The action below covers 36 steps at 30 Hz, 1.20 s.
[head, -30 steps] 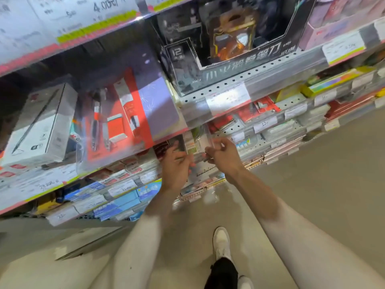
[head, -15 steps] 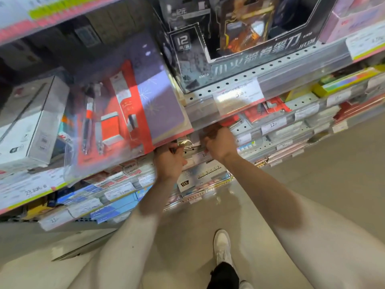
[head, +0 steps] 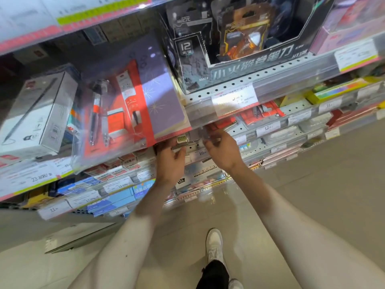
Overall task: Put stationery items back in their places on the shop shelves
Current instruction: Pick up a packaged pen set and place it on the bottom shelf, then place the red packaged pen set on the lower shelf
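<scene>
Reaching under the shelf edge [head: 208,119], both hands' [head: 169,163] fingertips vanish.

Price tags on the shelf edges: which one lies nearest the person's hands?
The tag reading 10, between the left hand and right hand. The 12 tag sits farther right.

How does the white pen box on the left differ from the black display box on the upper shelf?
The white pen box is closed and pale, printed with one long pen. The black display box is dark and cut open at the front, so orange packets show inside. The white box sits one shelf lower. Both are cardboard.
</scene>
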Available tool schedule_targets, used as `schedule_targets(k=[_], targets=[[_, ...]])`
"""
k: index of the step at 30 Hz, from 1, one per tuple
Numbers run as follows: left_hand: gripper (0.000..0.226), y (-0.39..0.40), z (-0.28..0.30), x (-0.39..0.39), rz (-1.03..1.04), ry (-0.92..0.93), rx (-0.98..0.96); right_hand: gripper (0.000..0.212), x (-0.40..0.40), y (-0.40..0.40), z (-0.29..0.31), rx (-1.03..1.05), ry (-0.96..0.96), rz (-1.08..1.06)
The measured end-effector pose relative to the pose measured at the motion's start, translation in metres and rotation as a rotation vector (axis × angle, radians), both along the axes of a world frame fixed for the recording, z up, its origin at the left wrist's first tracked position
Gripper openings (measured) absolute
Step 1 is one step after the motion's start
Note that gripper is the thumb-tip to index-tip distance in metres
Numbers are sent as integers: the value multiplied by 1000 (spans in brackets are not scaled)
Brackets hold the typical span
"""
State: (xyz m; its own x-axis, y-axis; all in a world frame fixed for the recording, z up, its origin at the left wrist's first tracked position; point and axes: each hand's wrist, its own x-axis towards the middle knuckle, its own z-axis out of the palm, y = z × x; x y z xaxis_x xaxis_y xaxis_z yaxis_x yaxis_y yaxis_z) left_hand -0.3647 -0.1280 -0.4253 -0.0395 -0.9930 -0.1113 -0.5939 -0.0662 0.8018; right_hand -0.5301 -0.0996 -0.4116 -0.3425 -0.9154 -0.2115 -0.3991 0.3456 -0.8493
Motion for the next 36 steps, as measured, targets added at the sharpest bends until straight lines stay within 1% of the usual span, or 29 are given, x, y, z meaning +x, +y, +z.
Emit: schedule_targets(k=[1,3,5,8,10,13,16,19,21,22,24,26,28,31,33,36], targets=[[38,7,4,0,11,-2,6,32,-1,10,4,-4,3,7],[32,28,17,1,19,3,-21,37,-3,33,8,-10,46,33],[27,53,29,5,5,42,-35,39,-4,60,17,-13,76,46],[21,93,55,14,15,98,-6,35,-3,100,35,-22,9,41],[21,118,77,20,10,153,14,32,1,124,50,-26,-20,46],[20,147,108,36,9,217,44,27,11,151,73,-67,-28,52],[18,160,129,57,96,281,30,23,20,165,97,-95,4,53],[15,159,148,79,152,298,3,24,26,166,122,-113,42,45],[8,150,166,92,184,341,-25,24,31,158,140,-150,88,68],[13,143,173,98,185,336,-61,24,35,150,149,-170,113,73],[36,129,185,109,175,266,-106,24,44,134,169,-202,161,77],[41,114,190,117,245,291,-80,20,57,116,187,-225,193,69],[35,103,188,125,315,383,-59,19,70,97,198,-235,200,53],[29,89,179,133,354,509,-58,24,89,79,206,-182,255,38],[24,85,178,137,335,521,-52,28,98,72,205,-157,268,11],[17,83,180,139,294,529,-58,29,106,65,200,-145,229,2]])
